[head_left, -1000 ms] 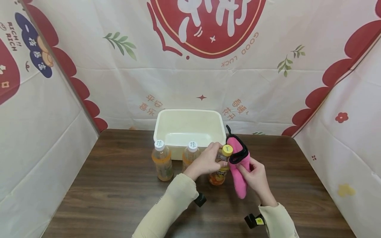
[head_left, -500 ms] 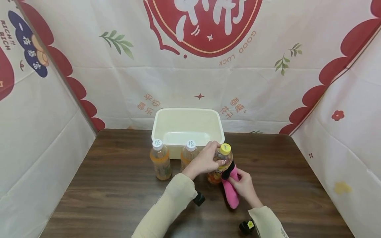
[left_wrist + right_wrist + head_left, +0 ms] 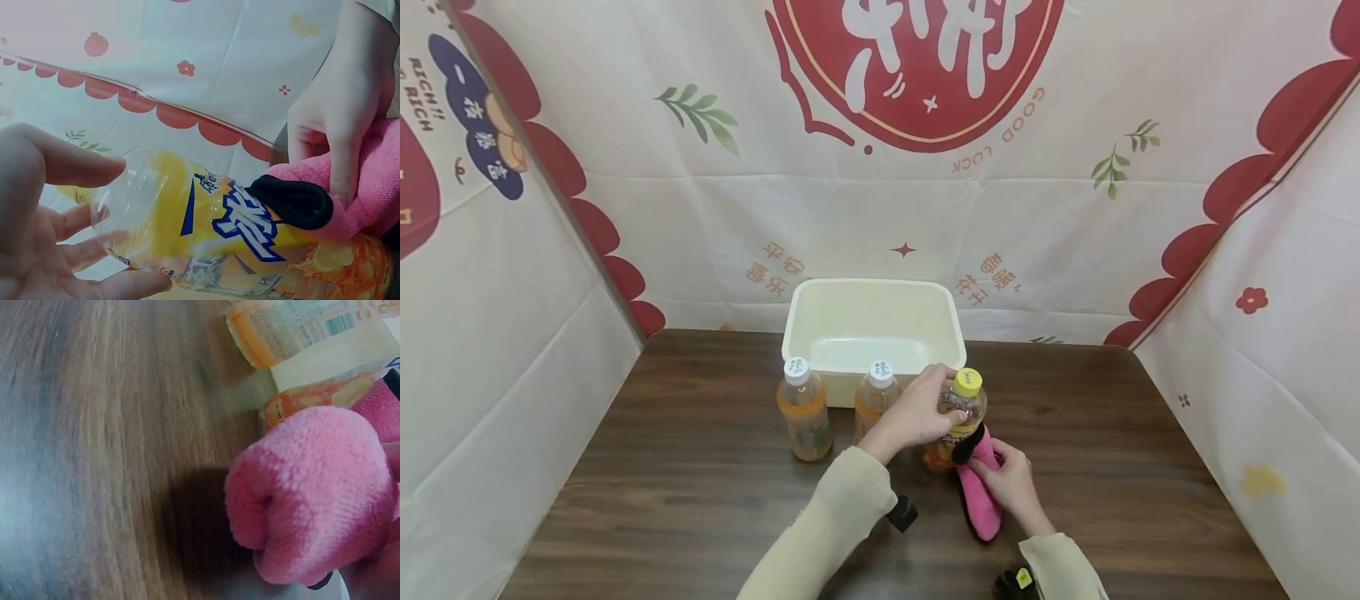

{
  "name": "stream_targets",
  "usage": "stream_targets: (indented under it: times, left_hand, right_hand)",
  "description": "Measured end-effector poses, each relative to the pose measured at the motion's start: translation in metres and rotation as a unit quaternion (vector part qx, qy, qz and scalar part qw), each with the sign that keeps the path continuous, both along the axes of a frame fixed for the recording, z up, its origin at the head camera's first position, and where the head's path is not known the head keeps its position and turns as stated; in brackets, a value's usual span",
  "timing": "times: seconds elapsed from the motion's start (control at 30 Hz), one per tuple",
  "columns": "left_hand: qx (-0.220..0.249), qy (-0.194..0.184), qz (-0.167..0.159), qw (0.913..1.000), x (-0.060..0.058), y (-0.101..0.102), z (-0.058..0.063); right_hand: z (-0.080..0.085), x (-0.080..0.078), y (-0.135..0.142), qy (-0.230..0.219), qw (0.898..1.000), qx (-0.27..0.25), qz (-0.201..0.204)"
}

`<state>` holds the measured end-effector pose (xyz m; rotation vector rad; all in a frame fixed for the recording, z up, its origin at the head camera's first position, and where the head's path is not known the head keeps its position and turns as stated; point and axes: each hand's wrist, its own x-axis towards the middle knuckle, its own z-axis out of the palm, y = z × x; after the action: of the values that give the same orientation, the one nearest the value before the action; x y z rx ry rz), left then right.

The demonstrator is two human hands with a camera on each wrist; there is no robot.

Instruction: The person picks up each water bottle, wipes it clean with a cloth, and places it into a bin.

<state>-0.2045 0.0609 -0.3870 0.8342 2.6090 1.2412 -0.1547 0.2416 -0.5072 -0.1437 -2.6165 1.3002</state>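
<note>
My left hand (image 3: 916, 417) holds the upper part of a clear drink bottle (image 3: 972, 407) with a yellow cap, its thumb and fingers round the shoulder in the left wrist view. The bottle stands upright on the table. My right hand (image 3: 1011, 483) grips a folded pink towel (image 3: 979, 500) with black trim. The towel touches the bottle's lower label (image 3: 247, 222) on the near right side, and its loose end hangs toward me. In the right wrist view, the bunched towel (image 3: 312, 494) hides most of the right fingers.
Two white-capped bottles, one on the left (image 3: 807, 417) and one in the middle (image 3: 871, 402), stand nearby. My left forearm partly covers the middle one. A cream bin (image 3: 842, 388) sits behind them on the wooden table (image 3: 685, 467), before a printed cloth backdrop (image 3: 850, 208).
My right hand has brought the towel left and down, from beside the bottle's cap to its lower front right. My left hand has stayed on the bottle.
</note>
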Motion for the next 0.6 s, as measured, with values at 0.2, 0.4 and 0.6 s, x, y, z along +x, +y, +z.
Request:
stream_targets:
  times: [0.2,0.4,0.6]
  left_hand:
    - [0.02,0.011,0.039,0.9989,0.003,0.005,-0.002]
    - [0.008,0.04,0.095,0.9947,0.007,0.014,-0.005]
    - [-0.006,0.048,0.095,0.9943,0.006,0.015,-0.004]
  right_hand:
    - [0.004,0.005,0.004,0.021,1.0,-0.005,-0.001]
    - [0.011,0.01,0.009,0.039,0.999,-0.019,-0.001]
    - [0.023,0.013,0.014,0.065,0.998,-0.015,-0.014]
